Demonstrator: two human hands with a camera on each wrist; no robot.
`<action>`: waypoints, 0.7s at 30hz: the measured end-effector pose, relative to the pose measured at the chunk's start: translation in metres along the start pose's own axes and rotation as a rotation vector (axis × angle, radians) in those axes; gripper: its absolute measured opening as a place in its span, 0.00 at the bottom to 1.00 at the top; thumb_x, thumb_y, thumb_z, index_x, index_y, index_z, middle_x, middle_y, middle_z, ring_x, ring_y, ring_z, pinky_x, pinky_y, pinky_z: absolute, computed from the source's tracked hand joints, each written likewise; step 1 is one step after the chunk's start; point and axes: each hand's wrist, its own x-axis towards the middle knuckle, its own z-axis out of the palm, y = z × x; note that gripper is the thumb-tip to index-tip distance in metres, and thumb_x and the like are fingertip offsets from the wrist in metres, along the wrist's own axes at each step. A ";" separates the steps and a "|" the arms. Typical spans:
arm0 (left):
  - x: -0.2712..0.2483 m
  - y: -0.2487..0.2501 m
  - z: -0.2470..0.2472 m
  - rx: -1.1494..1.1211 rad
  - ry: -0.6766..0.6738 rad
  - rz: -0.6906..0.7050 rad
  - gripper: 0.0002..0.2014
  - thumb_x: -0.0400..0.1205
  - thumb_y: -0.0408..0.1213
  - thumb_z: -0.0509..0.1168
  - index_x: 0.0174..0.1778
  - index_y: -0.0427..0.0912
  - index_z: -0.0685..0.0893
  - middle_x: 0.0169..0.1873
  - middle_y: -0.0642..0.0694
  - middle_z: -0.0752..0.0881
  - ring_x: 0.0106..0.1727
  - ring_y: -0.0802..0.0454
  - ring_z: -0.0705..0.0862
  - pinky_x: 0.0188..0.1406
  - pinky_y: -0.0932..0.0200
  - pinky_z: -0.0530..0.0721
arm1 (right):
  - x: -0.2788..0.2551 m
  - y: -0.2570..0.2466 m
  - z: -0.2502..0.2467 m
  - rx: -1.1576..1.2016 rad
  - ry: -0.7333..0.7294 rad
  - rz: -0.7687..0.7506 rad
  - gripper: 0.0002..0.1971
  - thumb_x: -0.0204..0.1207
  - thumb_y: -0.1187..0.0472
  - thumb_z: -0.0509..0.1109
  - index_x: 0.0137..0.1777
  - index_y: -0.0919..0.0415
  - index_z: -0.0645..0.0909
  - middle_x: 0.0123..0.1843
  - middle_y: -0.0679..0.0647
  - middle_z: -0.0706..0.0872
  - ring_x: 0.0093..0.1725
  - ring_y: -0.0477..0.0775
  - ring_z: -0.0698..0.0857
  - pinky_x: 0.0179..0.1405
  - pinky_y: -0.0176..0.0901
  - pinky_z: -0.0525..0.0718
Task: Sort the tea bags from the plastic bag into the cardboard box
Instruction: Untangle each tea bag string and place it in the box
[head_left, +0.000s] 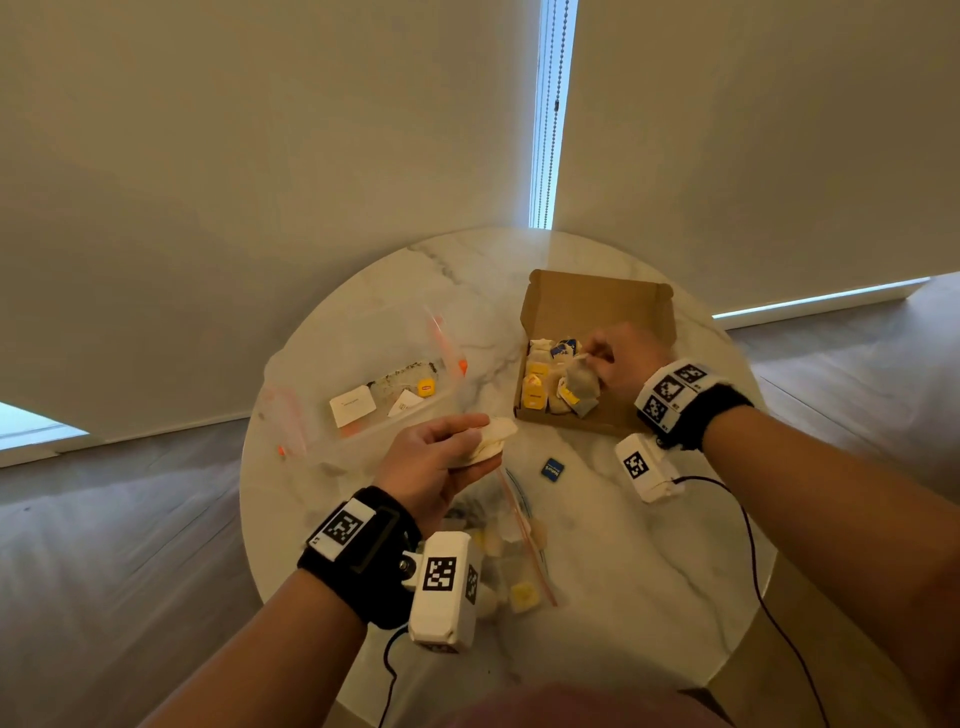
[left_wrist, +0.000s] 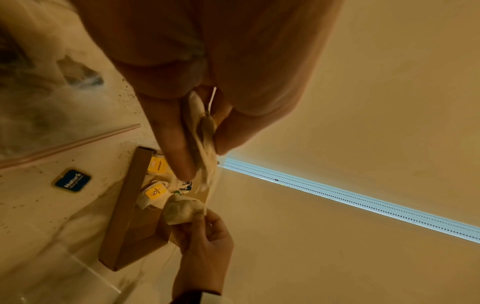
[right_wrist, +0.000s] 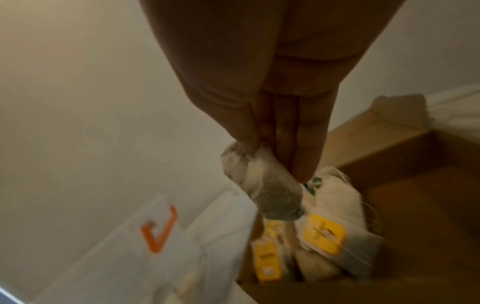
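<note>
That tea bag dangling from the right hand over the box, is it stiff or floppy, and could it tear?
Probably floppy: the tea bag hangs crumpled and sagging below the right hand. Likely very light, since just the fingers pinching its top carry it. Its thin paper looks tearable, and specks scattered on the table may be leaked tea.

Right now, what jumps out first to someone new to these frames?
Both hands are busy: the right hand pinches a greyish tea bag over the open cardboard box, which already holds yellow-tagged bags along its left side. The left hand grips a pale tea bag above the marble table, near its middle. A plastic bag with more tea bags lies close to the person, partly under the left wrist.
</note>
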 end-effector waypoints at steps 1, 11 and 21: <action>0.000 0.000 0.000 0.001 0.004 -0.002 0.09 0.84 0.22 0.63 0.56 0.29 0.86 0.57 0.32 0.87 0.51 0.43 0.90 0.41 0.59 0.90 | 0.004 0.006 0.007 -0.022 -0.024 0.023 0.07 0.82 0.60 0.67 0.54 0.60 0.84 0.49 0.56 0.88 0.45 0.51 0.82 0.39 0.39 0.76; 0.007 0.001 -0.005 0.018 0.034 -0.015 0.10 0.84 0.22 0.62 0.58 0.29 0.85 0.56 0.32 0.87 0.47 0.46 0.91 0.42 0.58 0.91 | 0.034 0.019 0.050 -0.154 -0.182 0.153 0.09 0.83 0.59 0.66 0.56 0.59 0.86 0.61 0.59 0.83 0.57 0.60 0.84 0.48 0.39 0.76; 0.013 0.001 -0.004 0.018 0.048 -0.031 0.10 0.85 0.23 0.61 0.57 0.30 0.85 0.55 0.32 0.87 0.48 0.45 0.90 0.43 0.56 0.92 | 0.039 0.026 0.055 -0.207 -0.101 0.450 0.15 0.77 0.50 0.72 0.52 0.63 0.80 0.50 0.59 0.85 0.48 0.60 0.85 0.39 0.45 0.80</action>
